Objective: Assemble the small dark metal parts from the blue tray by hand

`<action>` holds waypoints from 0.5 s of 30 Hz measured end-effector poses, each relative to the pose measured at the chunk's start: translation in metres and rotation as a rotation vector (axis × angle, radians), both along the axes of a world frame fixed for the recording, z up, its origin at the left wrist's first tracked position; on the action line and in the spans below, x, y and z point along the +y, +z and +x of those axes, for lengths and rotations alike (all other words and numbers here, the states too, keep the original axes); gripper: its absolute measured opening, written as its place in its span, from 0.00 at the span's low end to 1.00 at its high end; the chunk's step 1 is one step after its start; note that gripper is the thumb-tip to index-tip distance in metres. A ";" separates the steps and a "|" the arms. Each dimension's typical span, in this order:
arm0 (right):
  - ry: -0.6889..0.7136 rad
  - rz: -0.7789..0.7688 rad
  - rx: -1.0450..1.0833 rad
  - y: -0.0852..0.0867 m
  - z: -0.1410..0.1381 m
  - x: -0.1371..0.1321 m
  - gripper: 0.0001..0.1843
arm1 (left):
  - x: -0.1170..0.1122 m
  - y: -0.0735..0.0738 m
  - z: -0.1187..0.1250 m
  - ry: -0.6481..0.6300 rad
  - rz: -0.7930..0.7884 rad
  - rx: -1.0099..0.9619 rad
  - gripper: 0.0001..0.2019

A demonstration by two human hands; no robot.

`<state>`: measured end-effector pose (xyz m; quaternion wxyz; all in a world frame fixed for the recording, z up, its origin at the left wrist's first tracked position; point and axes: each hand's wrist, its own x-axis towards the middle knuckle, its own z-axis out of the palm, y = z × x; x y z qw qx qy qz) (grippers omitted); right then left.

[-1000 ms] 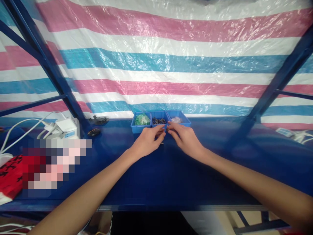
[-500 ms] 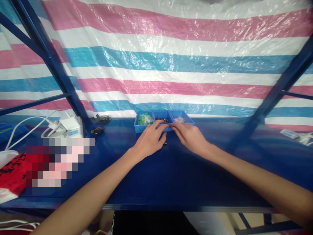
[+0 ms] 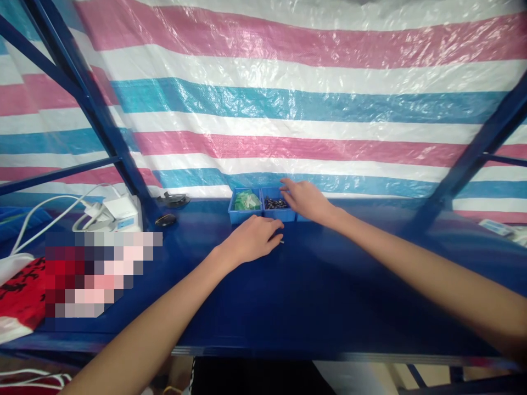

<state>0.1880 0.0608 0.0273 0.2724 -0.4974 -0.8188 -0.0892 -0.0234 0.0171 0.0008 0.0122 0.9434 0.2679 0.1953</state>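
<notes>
My left hand (image 3: 255, 240) hovers low over the blue table, just in front of a blue parts tray (image 3: 245, 218). Its fingers are curled, and a tiny pale piece (image 3: 282, 241) peeks out by the thumb; its kind is too small to make out. My right hand (image 3: 307, 201) is over the tray's right side, fingers apart and pointing left, with nothing visible in them. Small dark metallic parts (image 3: 274, 203) fill the middle compartment beside its fingertips. Green and clear pieces (image 3: 247, 201) lie in the left compartment. The right compartment is mostly hidden by my right hand.
Behind the table hangs a striped plastic sheet (image 3: 288, 148). A white power strip with plugs and cables (image 3: 123, 211) is on the left, near a black computer mouse (image 3: 165, 220) and a dark object (image 3: 176, 200). Red cloth (image 3: 24, 285) lies at the left edge.
My right hand has moved up and away from my left hand, and its fingers have spread. My left hand has drawn slightly back from the tray, uncovering the middle compartment.
</notes>
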 end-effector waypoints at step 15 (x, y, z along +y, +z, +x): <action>0.137 -0.140 -0.069 -0.053 -0.005 -0.097 0.23 | 0.010 0.003 -0.014 0.022 -0.230 -0.031 0.15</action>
